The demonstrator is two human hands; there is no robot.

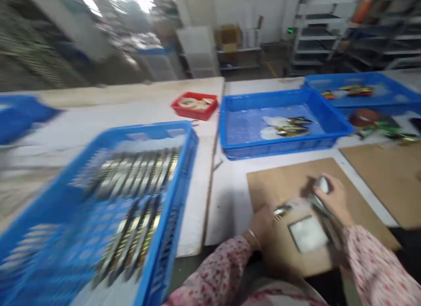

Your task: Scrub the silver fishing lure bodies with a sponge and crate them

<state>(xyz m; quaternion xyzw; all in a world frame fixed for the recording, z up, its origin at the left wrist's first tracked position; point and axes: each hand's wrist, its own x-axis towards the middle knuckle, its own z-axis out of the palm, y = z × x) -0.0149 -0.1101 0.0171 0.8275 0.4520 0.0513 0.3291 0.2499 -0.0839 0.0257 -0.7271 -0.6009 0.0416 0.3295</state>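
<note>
My left hand [263,225] is closed at the left side of the cardboard sheet [269,185], around the near end of a small shiny gold-and-dark striped piece [281,212]. My right hand [336,198] grips a rounded white-and-grey object [323,185] over the right part of the cardboard; blur hides its kind. Between my hands lies a white square pad [308,234] with a dark edge. Pale, translucent material, perhaps plastic film, shows just above the pad.
To the left stands a large blue crate [194,152] with rows of gold-and-grey slatted pieces. Ahead are a blue tray [250,144] with several shiny pieces and a red box [189,113] of pale rings. Another blue tray [388,78] and cardboard sheet [388,179] lie right.
</note>
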